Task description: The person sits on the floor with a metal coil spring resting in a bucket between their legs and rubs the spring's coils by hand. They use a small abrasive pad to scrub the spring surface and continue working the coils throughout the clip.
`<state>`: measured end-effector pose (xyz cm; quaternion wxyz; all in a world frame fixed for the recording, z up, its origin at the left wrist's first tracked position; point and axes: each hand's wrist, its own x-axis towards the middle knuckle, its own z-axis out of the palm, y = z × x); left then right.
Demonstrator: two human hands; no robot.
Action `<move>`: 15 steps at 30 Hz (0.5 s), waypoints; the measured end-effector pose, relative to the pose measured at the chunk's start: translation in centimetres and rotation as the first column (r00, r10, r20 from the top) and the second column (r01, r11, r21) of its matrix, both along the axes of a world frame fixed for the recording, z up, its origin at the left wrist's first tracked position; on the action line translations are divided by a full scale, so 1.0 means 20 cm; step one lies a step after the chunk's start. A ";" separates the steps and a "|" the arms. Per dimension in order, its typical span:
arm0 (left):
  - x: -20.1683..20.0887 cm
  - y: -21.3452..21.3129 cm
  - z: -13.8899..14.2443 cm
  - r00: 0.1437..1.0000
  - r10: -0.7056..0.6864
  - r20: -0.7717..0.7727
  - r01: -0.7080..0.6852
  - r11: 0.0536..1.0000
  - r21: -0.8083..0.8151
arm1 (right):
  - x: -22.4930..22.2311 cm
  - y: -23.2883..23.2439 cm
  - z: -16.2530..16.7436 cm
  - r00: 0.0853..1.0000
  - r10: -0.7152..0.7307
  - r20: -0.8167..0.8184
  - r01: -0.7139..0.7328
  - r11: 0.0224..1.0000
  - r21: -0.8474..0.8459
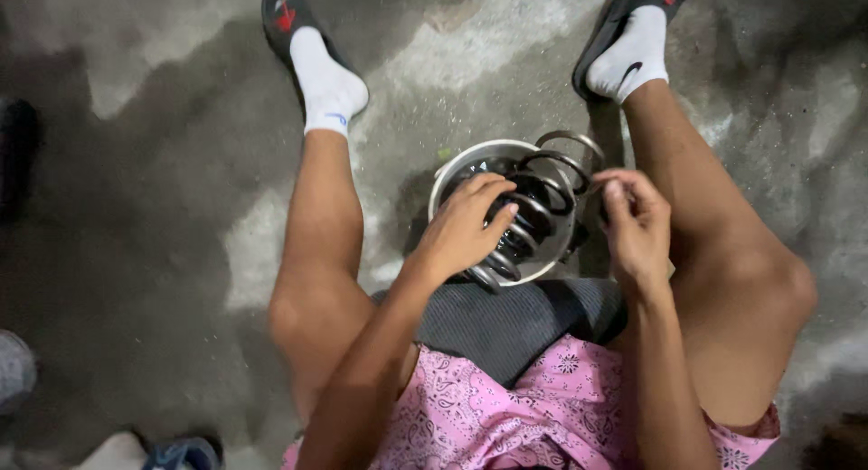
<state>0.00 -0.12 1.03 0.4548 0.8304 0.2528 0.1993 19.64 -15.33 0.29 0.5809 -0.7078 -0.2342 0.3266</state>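
A dark metal coil spring (541, 199) lies tilted across a round metal bowl (452, 167) that stands on the concrete floor between my legs. My left hand (466, 226) wraps over the spring's lower coils, fingers curled around them. My right hand (636, 221) is at the spring's upper end, fingertips pinched on the top coil near the bowl's right rim. The inside of the bowl looks dark and is mostly hidden by the spring and my hands.
I sit on a dark ribbed cushion (524, 321), wearing pink patterned shorts (506, 416). My feet in white socks and black sandals (287, 18) rest on the stained concrete floor (163, 208). Blurred dark objects lie at the left edge.
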 end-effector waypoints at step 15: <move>0.06 0.05 -0.26 0.996 -0.093 -0.006 0.081 0.900 -0.428 | -0.07 -0.02 0.06 0.842 0.341 0.417 -0.302 0.940 -0.159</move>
